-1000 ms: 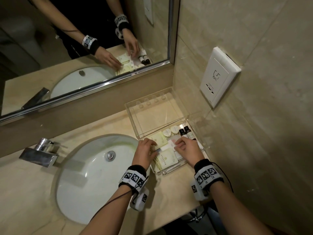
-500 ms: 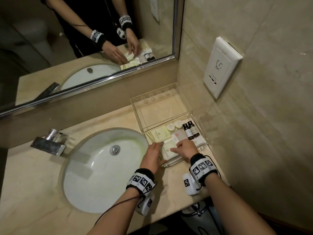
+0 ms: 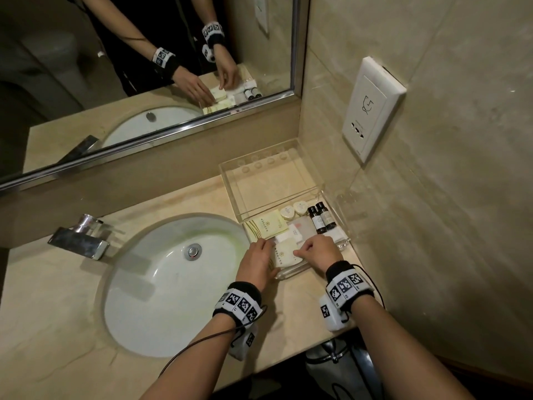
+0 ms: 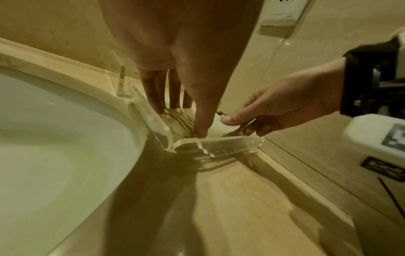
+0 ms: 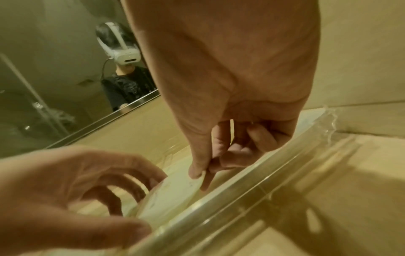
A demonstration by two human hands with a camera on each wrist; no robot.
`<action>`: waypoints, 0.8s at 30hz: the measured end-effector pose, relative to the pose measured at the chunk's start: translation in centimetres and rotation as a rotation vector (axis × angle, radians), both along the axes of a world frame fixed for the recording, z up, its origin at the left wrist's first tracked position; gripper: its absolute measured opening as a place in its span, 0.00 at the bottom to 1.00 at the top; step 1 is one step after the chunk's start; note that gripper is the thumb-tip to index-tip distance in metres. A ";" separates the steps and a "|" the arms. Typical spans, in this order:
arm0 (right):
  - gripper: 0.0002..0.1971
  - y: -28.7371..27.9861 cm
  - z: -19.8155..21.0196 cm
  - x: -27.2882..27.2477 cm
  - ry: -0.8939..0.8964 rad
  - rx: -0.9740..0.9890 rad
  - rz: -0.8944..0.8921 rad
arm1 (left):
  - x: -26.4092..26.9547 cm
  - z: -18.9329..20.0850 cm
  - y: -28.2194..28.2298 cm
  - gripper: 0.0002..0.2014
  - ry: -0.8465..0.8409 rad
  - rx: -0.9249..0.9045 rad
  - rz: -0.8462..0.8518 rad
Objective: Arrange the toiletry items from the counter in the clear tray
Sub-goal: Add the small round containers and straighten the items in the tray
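Right grip (image 3: 313, 251): thumb and forefinger pinch the near right corner of the packet (image 3: 285, 254). Left grip (image 3: 256, 262): fingers straight, tips pressing the packet's left edge; nothing clasped.

Tabletop (image 3: 57, 327): beige stone, carries all below.
Basin (image 3: 161, 287): white, left of the tray.
Tray (image 3: 284, 275): clear, in the corner by the wall, hinged lid raised behind it.
Packet: cream, printed, flat, at the tray's near end, lying partly over other sachets. Judged light, thin and pliable; liable to bend or slide on the smooth plastic, so best taken by opposite edges or corners and pressed flat.
Sachet (image 3: 269, 226): striped, further back.
Bottles (image 3: 320, 219): two, dark, lying side by side.
Soaps (image 3: 294, 210): two, round, wrapped.
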State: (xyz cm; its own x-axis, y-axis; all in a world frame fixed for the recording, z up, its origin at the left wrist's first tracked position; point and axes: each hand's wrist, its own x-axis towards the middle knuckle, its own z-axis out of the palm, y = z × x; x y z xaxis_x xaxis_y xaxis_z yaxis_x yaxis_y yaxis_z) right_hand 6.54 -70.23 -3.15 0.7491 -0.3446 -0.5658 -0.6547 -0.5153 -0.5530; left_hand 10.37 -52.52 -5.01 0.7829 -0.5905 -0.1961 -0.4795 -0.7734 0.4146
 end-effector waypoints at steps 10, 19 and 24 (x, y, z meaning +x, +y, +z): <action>0.12 1.1 0.5 3.1 -0.213 0.004 -0.176 | 2.2 0.9 1.3 0.21 -0.062 -0.187 0.237; 0.15 2.7 -0.9 6.9 -0.069 0.029 -0.246 | 5.2 0.1 0.4 0.18 -0.045 -0.131 0.198; 0.09 2.3 -1.6 7.2 -0.090 0.070 -0.316 | 5.7 -0.2 0.2 0.19 -0.057 -0.140 0.203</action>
